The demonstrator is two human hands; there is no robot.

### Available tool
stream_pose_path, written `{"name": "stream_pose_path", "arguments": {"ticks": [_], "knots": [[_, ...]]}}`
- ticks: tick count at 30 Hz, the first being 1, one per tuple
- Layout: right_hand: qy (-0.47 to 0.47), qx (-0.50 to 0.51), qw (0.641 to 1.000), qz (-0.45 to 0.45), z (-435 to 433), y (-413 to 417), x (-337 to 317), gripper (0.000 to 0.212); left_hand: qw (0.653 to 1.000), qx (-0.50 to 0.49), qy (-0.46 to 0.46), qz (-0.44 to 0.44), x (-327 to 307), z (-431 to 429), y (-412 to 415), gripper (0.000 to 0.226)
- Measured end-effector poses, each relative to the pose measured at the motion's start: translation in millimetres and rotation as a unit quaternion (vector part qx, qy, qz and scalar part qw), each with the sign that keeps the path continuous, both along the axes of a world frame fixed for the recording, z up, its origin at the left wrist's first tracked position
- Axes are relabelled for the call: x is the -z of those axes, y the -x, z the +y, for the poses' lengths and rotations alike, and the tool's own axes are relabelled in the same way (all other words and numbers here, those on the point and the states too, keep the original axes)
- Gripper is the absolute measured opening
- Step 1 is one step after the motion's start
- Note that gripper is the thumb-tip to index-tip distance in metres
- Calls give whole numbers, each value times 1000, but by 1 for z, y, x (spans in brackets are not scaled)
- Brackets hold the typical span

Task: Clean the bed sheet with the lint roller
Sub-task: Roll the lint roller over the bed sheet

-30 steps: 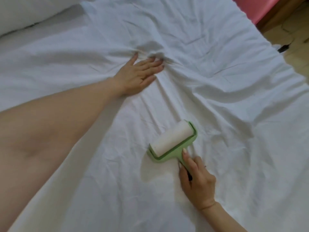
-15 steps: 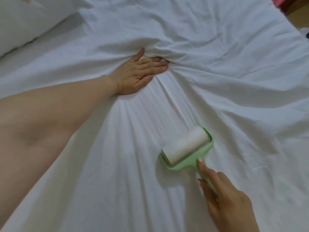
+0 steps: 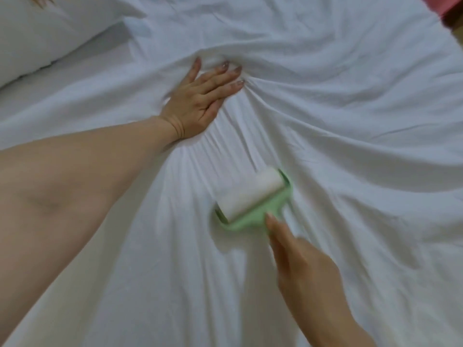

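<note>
A white, wrinkled bed sheet (image 3: 338, 121) fills the view. The lint roller (image 3: 253, 199), a white roll in a light green frame, lies on the sheet at centre right. My right hand (image 3: 305, 269) grips its handle from below, with the forefinger stretched along the green frame; the handle itself is hidden under the hand. My left hand (image 3: 203, 98) presses flat on the sheet farther up, fingers spread, and folds radiate from its fingertips.
A white pillow (image 3: 37, 38) lies at the upper left. A pink object (image 3: 453, 6) and a strip of floor show at the top right corner, past the bed's edge.
The roller has been drawn toward me down the sheet with my right hand. My left hand stays pressed in place, and the folds around it have tightened.
</note>
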State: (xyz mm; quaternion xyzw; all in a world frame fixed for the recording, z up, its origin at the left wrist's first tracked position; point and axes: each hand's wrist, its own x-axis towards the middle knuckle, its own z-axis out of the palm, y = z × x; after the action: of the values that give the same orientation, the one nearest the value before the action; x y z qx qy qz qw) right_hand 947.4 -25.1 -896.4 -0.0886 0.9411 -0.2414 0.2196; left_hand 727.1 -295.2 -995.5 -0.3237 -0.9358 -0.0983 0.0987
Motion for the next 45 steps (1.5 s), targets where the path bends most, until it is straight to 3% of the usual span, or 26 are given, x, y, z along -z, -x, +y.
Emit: {"name": "stream_pose_path", "arguments": {"ticks": [5, 16, 25, 30, 33, 42, 45], "knots": [[2, 7, 1000, -2, 47, -46, -15, 34, 998, 31, 22, -40, -10, -4, 8, 45], [8, 2, 996, 89, -86, 95, 17, 32, 999, 50, 16, -6, -4, -11, 14, 44], [-23, 25, 998, -53, 10, -14, -20, 35, 999, -5, 12, 44, -7, -6, 9, 43], [-30, 8, 997, 71, -39, 54, -2, 33, 996, -66, 15, 50, -6, -7, 11, 47], [-23, -4, 997, 73, -71, 92, 8, 31, 997, -62, 24, 48, -6, -7, 10, 47], [-44, 39, 996, -70, 43, -38, -25, 40, 997, -64, 33, 42, -8, -8, 10, 47], [-43, 17, 999, -16, 25, -13, -16, 32, 996, -66, 37, 43, -7, -8, 10, 47]]}}
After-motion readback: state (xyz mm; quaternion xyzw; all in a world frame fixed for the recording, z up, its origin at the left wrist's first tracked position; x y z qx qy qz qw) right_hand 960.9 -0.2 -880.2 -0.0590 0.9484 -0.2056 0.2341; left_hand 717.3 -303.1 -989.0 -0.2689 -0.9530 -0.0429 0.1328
